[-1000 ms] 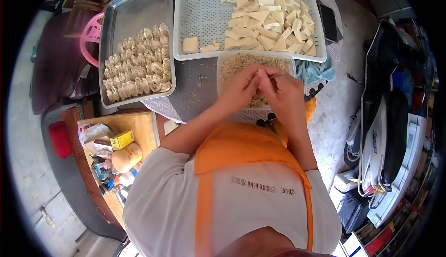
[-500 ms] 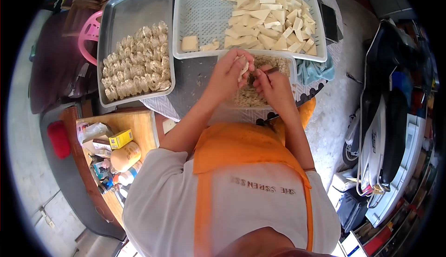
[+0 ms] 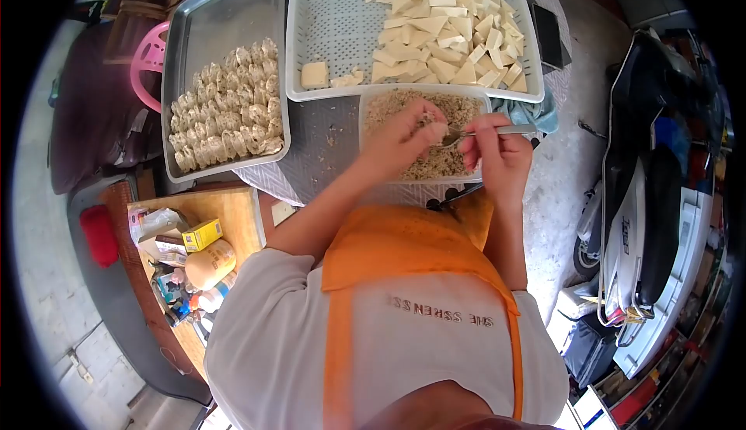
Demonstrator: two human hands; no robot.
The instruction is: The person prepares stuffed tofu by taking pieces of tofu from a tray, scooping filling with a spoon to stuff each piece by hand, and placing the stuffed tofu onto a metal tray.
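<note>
On my feed the spoon [image 3: 514,129] is pinched in the nearly closed fingers of the right hand [image 3: 501,154], its bowl by the left fingertips, above the tub [image 3: 362,128]. The left hand [image 3: 400,141] curls inward, half closed around a pale piece [image 3: 427,122], perhaps tofu.

Both arms extended forward, elbows bent. Left forearm [image 3: 330,206] angles inward across the front; left hand [image 3: 406,136] is half closed, fingers curled toward the thumb. Right forearm [image 3: 507,236] runs nearly straight ahead; right hand [image 3: 500,150] is in a pinch grip, thumb against fingers. Hands near each other, fingertips facing, not touching.
</note>
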